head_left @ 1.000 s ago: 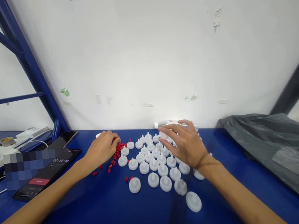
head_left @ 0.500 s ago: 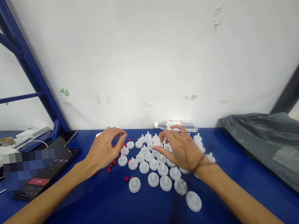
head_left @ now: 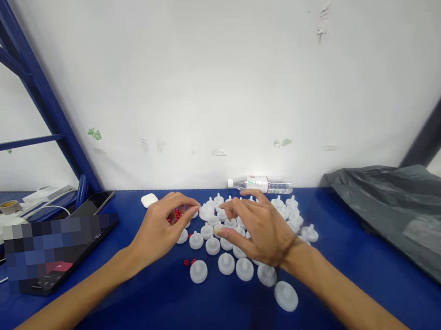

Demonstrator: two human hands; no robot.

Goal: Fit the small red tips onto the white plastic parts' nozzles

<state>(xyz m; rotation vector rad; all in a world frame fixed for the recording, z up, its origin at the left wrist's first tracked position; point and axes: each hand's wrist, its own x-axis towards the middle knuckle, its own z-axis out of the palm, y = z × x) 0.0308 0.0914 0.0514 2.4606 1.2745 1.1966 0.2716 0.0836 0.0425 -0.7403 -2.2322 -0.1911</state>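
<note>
Over the middle of the blue table (head_left: 142, 314), left hand (head_left: 159, 227) and right hand (head_left: 266, 229) face each other, apart, with a raised white disc (head_left: 207, 212) in the gap. Disc sits right of the left fingertips and left of the right thumb and forefinger; cannot tell which hand grips it. Left thumb and forefinger nearly meet at the tips; whether anything is pinched there, cannot tell. Right thumb and forefinger spread, tips near the disc's edge.

Red pieces (head_left: 178, 214) bunch just behind the left fingers, partly hidden; a couple more lie nearer the wearer. Stemmed white discs (head_left: 213, 246) spread below and between the hands, most stems up, running on behind and past the right hand. One tilted disc (head_left: 286, 296) lies nearest the wearer.

Farther out: white case (head_left: 149, 200) beyond the left hand, clear bottle (head_left: 261, 183) on its side by the wall (head_left: 210, 80). Far left, dark phone (head_left: 89, 247), partly pixelated, and blue frame (head_left: 48, 95). Far right, gray plastic bag (head_left: 382, 209), crumpled.
</note>
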